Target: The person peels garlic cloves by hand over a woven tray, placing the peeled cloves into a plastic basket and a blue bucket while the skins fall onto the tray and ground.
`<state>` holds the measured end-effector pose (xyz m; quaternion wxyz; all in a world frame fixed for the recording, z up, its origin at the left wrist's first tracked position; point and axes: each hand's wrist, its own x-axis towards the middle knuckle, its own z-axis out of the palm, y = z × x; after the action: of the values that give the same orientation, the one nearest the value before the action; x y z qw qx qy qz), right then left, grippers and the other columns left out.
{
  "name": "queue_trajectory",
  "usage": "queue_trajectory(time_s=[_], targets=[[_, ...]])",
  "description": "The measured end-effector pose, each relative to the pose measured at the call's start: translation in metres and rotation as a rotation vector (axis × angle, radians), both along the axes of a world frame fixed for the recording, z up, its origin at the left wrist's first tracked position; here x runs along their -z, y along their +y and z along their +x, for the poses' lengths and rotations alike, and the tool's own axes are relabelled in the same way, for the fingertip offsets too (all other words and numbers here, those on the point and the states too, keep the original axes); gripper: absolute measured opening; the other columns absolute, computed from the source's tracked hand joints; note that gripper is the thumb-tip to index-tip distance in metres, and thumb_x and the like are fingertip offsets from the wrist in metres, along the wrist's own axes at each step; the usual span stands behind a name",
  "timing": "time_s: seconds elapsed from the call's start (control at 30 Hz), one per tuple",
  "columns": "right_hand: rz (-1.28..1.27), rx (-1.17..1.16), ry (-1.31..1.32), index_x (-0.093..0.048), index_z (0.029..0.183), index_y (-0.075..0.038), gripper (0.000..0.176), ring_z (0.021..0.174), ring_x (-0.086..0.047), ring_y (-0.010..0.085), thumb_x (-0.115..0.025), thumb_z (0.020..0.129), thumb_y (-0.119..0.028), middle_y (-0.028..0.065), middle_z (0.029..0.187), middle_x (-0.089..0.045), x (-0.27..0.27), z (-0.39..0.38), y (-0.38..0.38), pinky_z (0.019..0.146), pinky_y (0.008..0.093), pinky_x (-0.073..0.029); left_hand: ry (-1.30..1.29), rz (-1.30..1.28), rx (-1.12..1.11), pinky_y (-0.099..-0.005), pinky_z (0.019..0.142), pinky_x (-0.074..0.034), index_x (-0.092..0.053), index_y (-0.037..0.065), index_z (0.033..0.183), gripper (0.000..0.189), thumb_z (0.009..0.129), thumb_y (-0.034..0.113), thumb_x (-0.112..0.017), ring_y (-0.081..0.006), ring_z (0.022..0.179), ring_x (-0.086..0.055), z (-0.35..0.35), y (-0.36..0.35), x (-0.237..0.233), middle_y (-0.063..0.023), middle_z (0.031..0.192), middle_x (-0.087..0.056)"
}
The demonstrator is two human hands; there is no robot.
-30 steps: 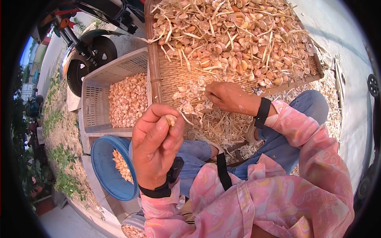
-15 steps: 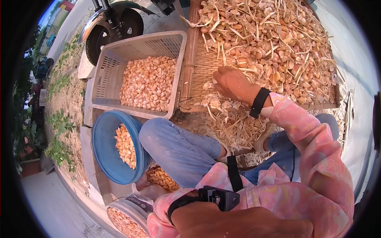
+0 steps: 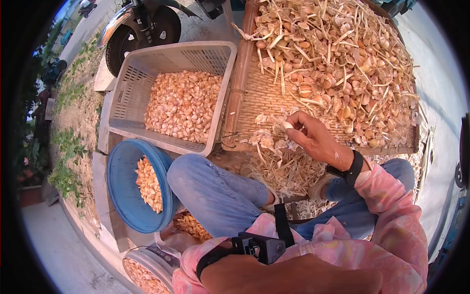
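The right hand (image 3: 316, 140) pinched a small pale garlic clove (image 3: 285, 126) in a closed grip just above the woven bamboo tray (image 3: 259, 98), a light, hard, papery-slick thing best held by its sides, I judged; the left hand's (image 3: 174, 239) grip was hidden.

A small pale garlic clove (image 3: 285, 125), pinched in the right hand (image 3: 313, 139), sits just above the near edge of the woven bamboo tray (image 3: 254, 98).

right hand (image 3: 316, 139) pinching a garlic clove (image 3: 286, 125), just above woven tray (image 3: 264, 98)
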<state>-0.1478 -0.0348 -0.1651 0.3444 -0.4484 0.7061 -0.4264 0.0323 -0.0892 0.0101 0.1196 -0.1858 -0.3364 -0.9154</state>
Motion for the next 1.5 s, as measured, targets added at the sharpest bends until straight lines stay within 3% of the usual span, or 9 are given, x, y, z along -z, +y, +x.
queue_trajectory(time_s=[0.13,0.23,0.37,0.8,1.0,1.03,1.13,1.27,1.5], targets=[[-0.053,0.055,-0.062,-0.051,0.091,-0.003,0.022,0.067,-0.054,0.0171,-0.058,0.085,-0.022,0.0081,0.077,-0.054,-0.015,-0.004,0.008,0.057,0.0292,-0.043,-0.703,-0.948,-1.072,-0.0249,0.075,-0.044,-0.047,0.003,0.123,0.036,0.090,0.017,-0.051,-0.0175,0.086,-0.052,0.000,-0.075,0.026,-0.0133,0.113,-0.049],[-0.290,0.008,0.248,-0.050,0.090,-0.003,0.021,0.072,-0.055,0.0228,-0.059,0.083,-0.021,0.0101,0.081,-0.053,-0.024,-0.004,0.012,0.059,0.0319,-0.044,-0.925,-1.571,-1.196,-0.0288,0.084,-0.042,-0.044,-0.002,0.124,0.047,0.089,0.028,-0.055,-0.0206,0.096,-0.055,0.011,-0.140,0.109,-0.0141,0.098,-0.057],[-0.352,-0.071,0.655,-0.050,0.090,-0.005,0.023,0.079,-0.053,0.0277,-0.062,0.077,-0.020,0.0092,0.081,-0.050,-0.026,0.005,0.018,0.062,0.0371,-0.045,-0.968,-0.756,-0.405,-0.0233,0.067,-0.046,-0.050,-0.001,0.116,0.041,0.092,0.031,-0.050,-0.0137,0.078,-0.059,-0.036,-0.054,0.115,-0.0100,0.092,-0.060],[-0.246,0.062,0.288,-0.050,0.086,-0.001,0.023,0.071,-0.055,0.0332,-0.055,0.085,-0.023,0.0137,0.074,-0.055,-0.033,0.002,0.036,0.059,0.0391,-0.043,-0.720,-0.721,-0.774,-0.0217,0.068,-0.048,-0.054,-0.004,0.101,0.020,0.091,0.013,-0.052,-0.0112,0.071,-0.058,-0.054,0.004,0.147,-0.0080,0.082,-0.061],[-0.111,0.134,-0.553,-0.049,0.089,-0.003,0.010,0.067,-0.055,0.0264,-0.049,0.087,-0.013,0.0097,0.076,-0.055,-0.021,-0.007,0.031,0.060,0.0328,-0.043,-0.686,-0.347,-0.710,-0.0237,0.073,-0.049,-0.053,-0.004,0.102,0.017,0.091,0.009,-0.050,-0.0132,0.077,-0.059,-0.053,-0.004,0.154,-0.0099,0.090,-0.061],[-0.115,0.042,-0.304,-0.051,0.088,-0.004,0.010,0.070,-0.055,0.0280,-0.051,0.085,-0.013,0.0109,0.077,-0.055,-0.014,-0.010,0.031,0.061,0.0347,-0.044,-0.688,-0.296,-0.697,-0.0240,0.073,-0.049,-0.053,-0.004,0.102,0.017,0.091,0.008,-0.050,-0.0135,0.078,-0.059,-0.049,-0.010,0.152,-0.0104,0.092,-0.060],[-0.155,-0.223,0.415,-0.058,0.081,-0.006,0.009,0.078,-0.057,0.0307,-0.056,0.076,-0.013,0.0114,0.083,-0.056,0.022,-0.018,0.045,0.066,0.0404,-0.045,-0.846,-0.647,-0.913,-0.0259,0.076,-0.048,-0.054,-0.003,0.104,0.019,0.088,0.006,-0.051,-0.0162,0.081,-0.059,-0.027,-0.076,0.151,-0.0106,0.094,-0.060],[-0.104,-0.122,0.284,-0.059,0.078,-0.005,0.015,0.079,-0.058,0.0322,-0.056,0.078,-0.020,0.0133,0.083,-0.057,0.014,-0.006,0.045,0.065,0.0426,-0.045,-0.815,-1.437,-1.104,-0.0283,0.077,-0.045,-0.057,-0.003,0.105,0.023,0.083,0.004,-0.054,-0.0205,0.083,-0.058,-0.038,-0.133,0.167,-0.0109,0.091,-0.059],[-0.081,-0.056,0.251,-0.058,0.080,-0.003,0.015,0.068,-0.058,0.0350,-0.054,0.080,-0.017,0.0164,0.069,-0.059,0.025,-0.033,0.033,0.063,0.0424,-0.045,-0.409,-1.882,-0.733,-0.0374,0.074,-0.046,-0.059,0.000,0.104,0.029,0.076,0.004,-0.058,-0.0359,0.084,-0.057,-0.180,-0.070,0.204,-0.0205,0.097,-0.056]])
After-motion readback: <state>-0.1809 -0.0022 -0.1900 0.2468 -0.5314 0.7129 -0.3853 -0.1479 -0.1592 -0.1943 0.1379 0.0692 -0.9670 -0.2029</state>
